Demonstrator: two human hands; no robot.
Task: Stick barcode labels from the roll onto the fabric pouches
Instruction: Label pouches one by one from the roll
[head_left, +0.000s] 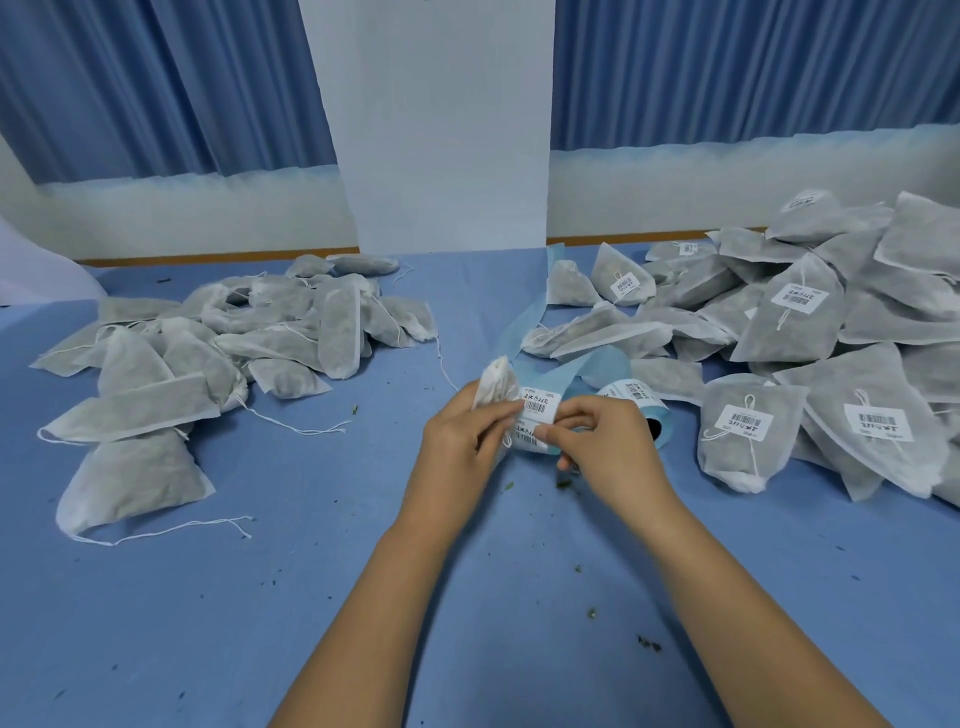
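Gripping a white fabric pouch in the left hand, fingers curled round its lower part and hiding most of it, with just the gathered top poking out above the knuckles. Pinching the label strip with the right hand, thumb and forefinger closed on its edge, just beside the left fingertips. Two barcode labels visible on that strip, print too small to read. Cannot tell whether either label already touches the pouch.

Behind the right hand, the label roll on its side on the blue table, half covered by the knuckles, dark core barely showing. Looping up from the roll and away toward the far wall, a blue backing ribbon, its far end lost among pouches.

To the left, a heap of plain pouches with loose strings. To the right, a bigger heap of labelled pouches, cut off by the frame edge. Scattered near the wrists, green crumbs, too small to identify.
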